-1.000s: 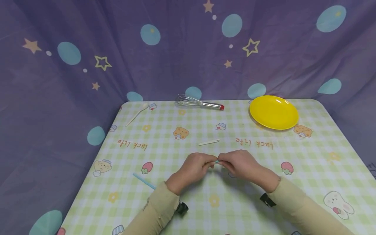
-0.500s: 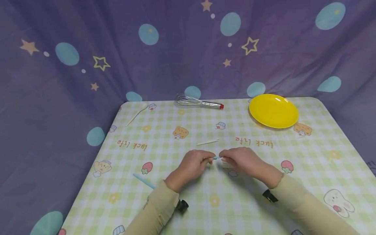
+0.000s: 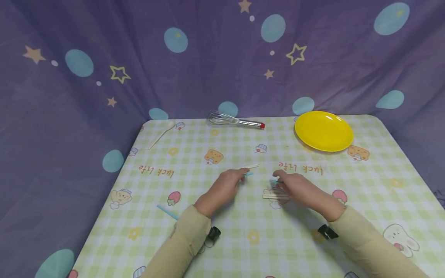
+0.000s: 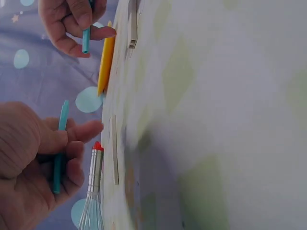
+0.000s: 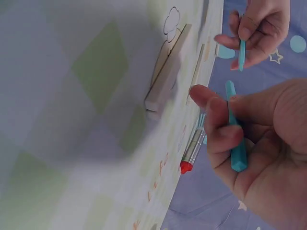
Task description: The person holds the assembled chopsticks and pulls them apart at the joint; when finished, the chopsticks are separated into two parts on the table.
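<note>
Three blue sticks are in sight: two short ones held in the air above the table, one in each hand, and a third lying on the cloth. The left hand (image 3: 226, 187) pinches the left blue stick (image 4: 58, 165) between its thumb and curled fingers, forefinger stretched out past it. The right hand (image 3: 299, 189) has the right blue stick (image 5: 238, 155) in a similar pinch, thumb on one side, fingers bent round the other, forefinger reaching forward. The two held sticks are apart, with a gap between the hands. The third blue stick (image 3: 167, 212) slants toward the left sleeve (image 3: 180, 239), which hides its near end.

White sticks lie in two places: two side by side (image 3: 272, 197) by the right hand, and a white piece (image 3: 253, 166) just beyond the left fingertips — whether single or double, I cannot tell. Farther off are one spoon (image 3: 161, 135), one whisk (image 3: 250, 123) and one yellow plate (image 3: 324, 132), left to right.

The table (image 3: 365, 193) wears a green-and-white checked cloth printed with cartoons and "luck life" twice. Behind hangs a purple curtain (image 3: 208, 77) — blue ovals, stars, white dots.
</note>
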Motion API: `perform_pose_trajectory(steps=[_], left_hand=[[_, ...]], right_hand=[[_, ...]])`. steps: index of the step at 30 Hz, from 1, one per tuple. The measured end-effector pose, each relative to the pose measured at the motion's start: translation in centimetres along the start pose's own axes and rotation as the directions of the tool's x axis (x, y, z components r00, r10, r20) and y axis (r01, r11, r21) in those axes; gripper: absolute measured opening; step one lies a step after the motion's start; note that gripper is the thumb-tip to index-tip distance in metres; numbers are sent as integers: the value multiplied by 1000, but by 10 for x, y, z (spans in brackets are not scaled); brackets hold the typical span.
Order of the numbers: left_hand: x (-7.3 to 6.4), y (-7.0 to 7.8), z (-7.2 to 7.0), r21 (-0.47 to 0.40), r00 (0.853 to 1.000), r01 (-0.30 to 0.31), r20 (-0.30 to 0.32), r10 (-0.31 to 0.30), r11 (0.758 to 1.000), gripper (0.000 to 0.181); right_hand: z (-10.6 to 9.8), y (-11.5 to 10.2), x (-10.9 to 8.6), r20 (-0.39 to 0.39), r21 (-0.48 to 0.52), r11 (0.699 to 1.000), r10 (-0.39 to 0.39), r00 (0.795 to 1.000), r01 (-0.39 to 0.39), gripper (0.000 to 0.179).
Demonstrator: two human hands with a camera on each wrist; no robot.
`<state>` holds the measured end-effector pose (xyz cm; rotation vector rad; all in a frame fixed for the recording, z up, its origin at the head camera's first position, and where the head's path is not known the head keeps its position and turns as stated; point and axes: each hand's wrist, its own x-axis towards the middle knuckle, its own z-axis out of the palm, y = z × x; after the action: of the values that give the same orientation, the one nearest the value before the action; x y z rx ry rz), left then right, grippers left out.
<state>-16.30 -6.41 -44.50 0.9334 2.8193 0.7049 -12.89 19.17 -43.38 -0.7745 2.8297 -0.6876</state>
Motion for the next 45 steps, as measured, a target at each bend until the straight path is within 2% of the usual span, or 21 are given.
perform_pose_trajectory(steps=[7,13,16,22,31,45], left_hand=[[14,0,2,43,987,127,-107,-121,991,8],[28,-1,7,111,971,208,-145,-191,972,5],[36,-2,11,151,967,232,-142,-211,961,8],[45,-5,16,209,969,235,-123,-213,949,9],[55,-5,19,284,966,256,-93,-240,924,7],[59,-6,19,355,974,229,-81,-214,906,9]], right_hand=[[5,5,3,-72,14,1000,11,997,-10,6],[13,7,8,-74,35,999,26,997,-24,8],[16,7,11,-74,17,999,29,997,-27,10],[22,6,15,-59,-33,998,51,997,-53,8],[20,7,17,-1,-31,996,79,997,-79,6],[20,12,16,-1,-27,999,33,999,-33,6]])
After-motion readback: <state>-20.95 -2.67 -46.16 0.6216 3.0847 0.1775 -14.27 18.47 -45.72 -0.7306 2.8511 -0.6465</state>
